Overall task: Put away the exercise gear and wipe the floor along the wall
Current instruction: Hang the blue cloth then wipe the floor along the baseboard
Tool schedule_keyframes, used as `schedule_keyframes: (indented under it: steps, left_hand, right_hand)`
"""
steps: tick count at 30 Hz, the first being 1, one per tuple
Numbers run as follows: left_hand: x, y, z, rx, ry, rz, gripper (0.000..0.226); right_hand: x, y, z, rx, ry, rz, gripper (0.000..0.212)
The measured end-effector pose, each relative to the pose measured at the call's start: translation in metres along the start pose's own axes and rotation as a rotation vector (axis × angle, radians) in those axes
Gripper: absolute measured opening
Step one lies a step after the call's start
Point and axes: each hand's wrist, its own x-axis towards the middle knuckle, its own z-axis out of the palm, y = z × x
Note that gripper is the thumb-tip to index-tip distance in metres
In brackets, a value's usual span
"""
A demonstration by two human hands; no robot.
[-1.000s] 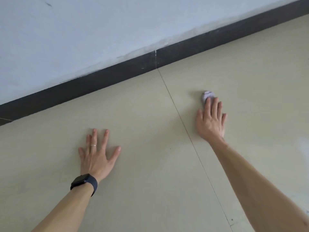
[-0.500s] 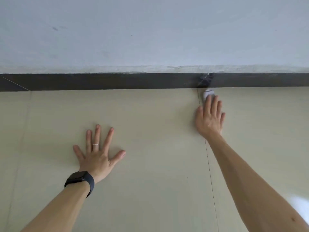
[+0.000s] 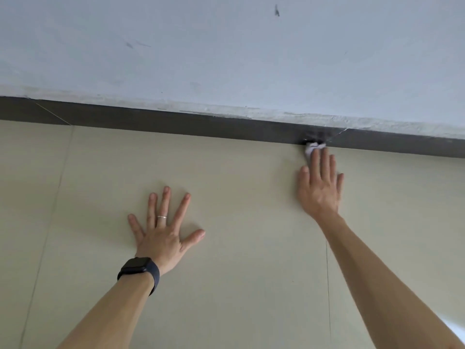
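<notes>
L hand (image 3: 161,233) nearest, flat on floor (image 3: 239,273), 5 fingers splayed, holding nothing. R hand (image 3: 319,187) farther on, fingers straight & close together, tips pressing white wad (image 3: 314,147). The wad pokes out just beyond them, touching dark skirting (image 3: 191,125). Skirting runs left-right, so the next wipe prob. goes sideways along it.

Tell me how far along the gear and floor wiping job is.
No exercise gear is in view, so that step may be done; I cannot confirm it. In hand: the right hand presses a white wad onto the floor at the dark skirting, the left hand flat on the floor. Left: probably more floor along the skirting.
</notes>
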Motion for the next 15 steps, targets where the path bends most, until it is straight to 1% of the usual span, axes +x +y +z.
schedule_keyframes:
  steps: [1, 2, 3, 5, 8, 10, 11, 12, 13, 14, 15]
  left_hand:
    - [0.000, 0.000, 0.000, 0.005, -0.001, 0.001, 0.085]
    - [0.001, 0.001, -0.001, 0.005, -0.008, 0.005, 0.085]
    - [0.001, 0.002, -0.002, -0.003, -0.020, 0.008, 0.084]
    - [0.002, 0.003, -0.004, -0.022, -0.028, 0.008, 0.084]
    - [0.001, 0.004, -0.005, -0.017, -0.021, 0.015, 0.084]
    - [-0.001, 0.004, -0.005, -0.021, -0.019, 0.019, 0.084]
    - [-0.001, 0.004, -0.005, -0.024, -0.024, 0.020, 0.084]
    - [0.000, 0.004, -0.006, -0.026, -0.029, 0.017, 0.085]
    - [0.001, 0.004, -0.007, -0.021, -0.035, 0.010, 0.086]
    - [0.001, 0.005, -0.007, -0.003, -0.040, 0.004, 0.086]
    - [0.001, 0.004, -0.007, 0.025, -0.037, -0.001, 0.086]
  right_hand:
    - [0.003, 0.014, -0.006, 0.028, 0.018, 0.097, 0.063]
    - [-0.001, 0.019, -0.010, 0.037, 0.020, 0.129, 0.063]
    - [-0.013, 0.020, -0.010, 0.042, 0.008, 0.103, 0.063]
    - [-0.062, 0.022, -0.003, 0.004, -0.057, -0.057, 0.061]
    - [-0.188, 0.031, 0.019, -0.114, -0.226, -0.389, 0.060]
    - [-0.263, 0.039, 0.034, -0.168, -0.285, -0.594, 0.060]
    - [-0.281, 0.043, 0.038, -0.191, -0.325, -0.670, 0.060]
    - [-0.280, 0.046, 0.038, -0.195, -0.371, -0.702, 0.059]
    - [-0.264, 0.050, 0.034, -0.205, -0.376, -0.680, 0.058]
    - [-0.242, 0.052, 0.027, -0.206, -0.327, -0.590, 0.057]
    - [-0.213, 0.059, 0.019, -0.188, -0.235, -0.436, 0.057]
